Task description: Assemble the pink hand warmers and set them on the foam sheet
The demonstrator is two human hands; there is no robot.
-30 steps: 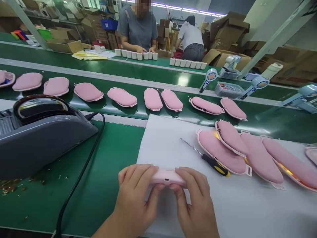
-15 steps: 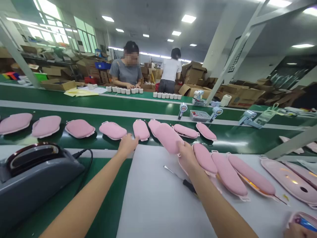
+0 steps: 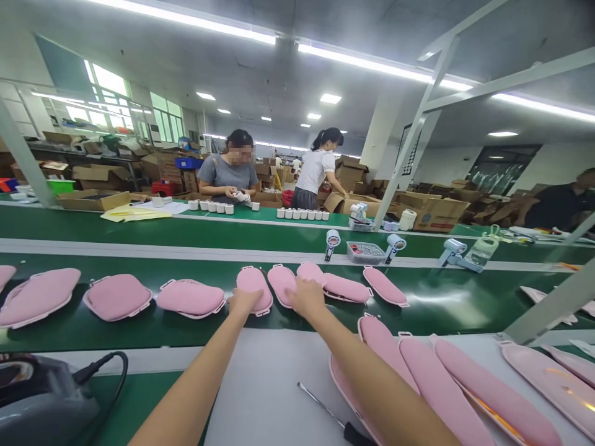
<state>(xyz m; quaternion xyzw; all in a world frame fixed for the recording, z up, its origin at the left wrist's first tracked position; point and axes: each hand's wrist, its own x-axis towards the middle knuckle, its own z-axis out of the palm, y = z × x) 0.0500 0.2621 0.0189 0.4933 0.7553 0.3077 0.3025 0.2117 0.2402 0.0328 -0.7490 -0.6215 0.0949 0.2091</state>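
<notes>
My left hand [image 3: 242,303] is closed around the lower left edge of a pink padded oval piece [image 3: 255,284] on the green belt, the thumb lying over its top. My right hand [image 3: 307,298] is closed on the near end of another pink padded piece [image 3: 310,271], whose lower part it hides. Between the hands lies a third pink piece [image 3: 279,284], close to the right fingertips. On the white work mat [image 3: 269,371], a screwdriver [image 3: 320,402] with a dark handle lies below my right forearm, partly out of frame.
More pink pieces line the belt to the left [image 3: 118,297] and right [image 3: 385,286]; several overlap on the mat [image 3: 437,384]. A dark grey device [image 3: 41,396] with a cable stands at lower left. Handheld fans [image 3: 332,241] and a parts box [image 3: 365,251] sit beyond. Two people work across the belt.
My right hand has lowered the pink piece it held above the belt into the row and moved left. My left hand stays at its piece. The view has tilted upward.
</notes>
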